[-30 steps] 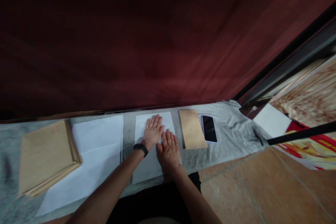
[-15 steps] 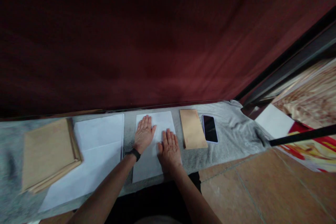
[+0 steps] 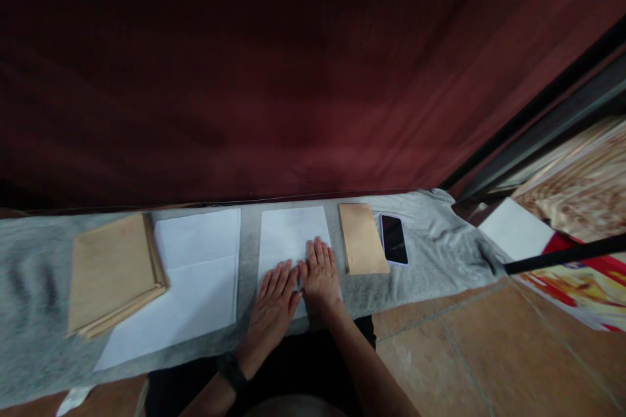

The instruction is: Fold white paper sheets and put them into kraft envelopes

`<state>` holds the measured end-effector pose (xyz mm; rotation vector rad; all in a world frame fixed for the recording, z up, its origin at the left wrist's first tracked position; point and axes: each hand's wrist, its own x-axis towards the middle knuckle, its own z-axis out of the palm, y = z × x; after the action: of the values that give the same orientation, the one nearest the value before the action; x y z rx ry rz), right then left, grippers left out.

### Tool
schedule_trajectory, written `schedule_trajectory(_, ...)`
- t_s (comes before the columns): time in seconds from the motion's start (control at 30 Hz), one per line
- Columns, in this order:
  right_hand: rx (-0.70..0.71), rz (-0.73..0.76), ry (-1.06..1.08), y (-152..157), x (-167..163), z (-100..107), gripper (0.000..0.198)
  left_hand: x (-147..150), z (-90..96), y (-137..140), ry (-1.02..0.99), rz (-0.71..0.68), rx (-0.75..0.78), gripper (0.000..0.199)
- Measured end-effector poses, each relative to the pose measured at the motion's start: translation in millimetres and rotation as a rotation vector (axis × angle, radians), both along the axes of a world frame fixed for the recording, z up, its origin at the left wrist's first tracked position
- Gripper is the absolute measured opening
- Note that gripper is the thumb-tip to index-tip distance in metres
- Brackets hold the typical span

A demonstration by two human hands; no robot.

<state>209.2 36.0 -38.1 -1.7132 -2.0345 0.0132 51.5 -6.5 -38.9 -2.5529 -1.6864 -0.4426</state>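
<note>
A white sheet of paper (image 3: pixel 288 231) lies flat on the grey cloth in front of me. My left hand (image 3: pixel 274 300), with a dark band on its wrist, rests palm down on the sheet's near part, fingers stretched out. Beside it, my right hand (image 3: pixel 320 277) lies flat along the sheet's right side. The two thumbs are close together, and neither hand grips anything. Just right of the sheet is a brown envelope (image 3: pixel 362 239). To the left lie larger white sheets (image 3: pixel 200 287) with a crease across them, partly covered by a stack of brown envelopes (image 3: pixel 115 273).
A phone (image 3: pixel 394 239) with a dark screen lies right of the single envelope. The grey cloth (image 3: pixel 435 241) covers a narrow surface against a dark red panel (image 3: pixel 293 111). At right are a black bar (image 3: pixel 562 254), a colourful printed box (image 3: pixel 587 287) and floor tiles (image 3: pixel 440 352).
My left hand has slid down the sheet toward me and now lies next to my right hand. The right hand stays nearly in place. The view has shifted slightly.
</note>
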Motion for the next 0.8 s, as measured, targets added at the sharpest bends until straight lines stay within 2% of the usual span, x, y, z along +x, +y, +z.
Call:
schedule_trajectory(0.23,-0.041,-0.007,-0.007,2.6,0.7,-2.3,0.058,-22.8,6.7,-23.1,0.029,0.013,0.034,0.057)
schedule_trajectory(0.47,0.052,-0.018,-0.016,-4.2,7.2,-7.5,0.058,-33.9,0.8,-37.8,0.041,0.064,0.085,0.061)
schedule_trajectory(0.67,0.115,0.005,-0.014,-24.4,23.1,-7.7,0.059,-34.0,-0.8,-41.3,0.039,0.087,0.098,0.062)
schedule_trajectory(0.8,0.095,0.071,-0.039,-50.8,21.9,-0.9,0.056,-34.1,-2.7,-40.1,0.033,0.071,0.101,0.061)
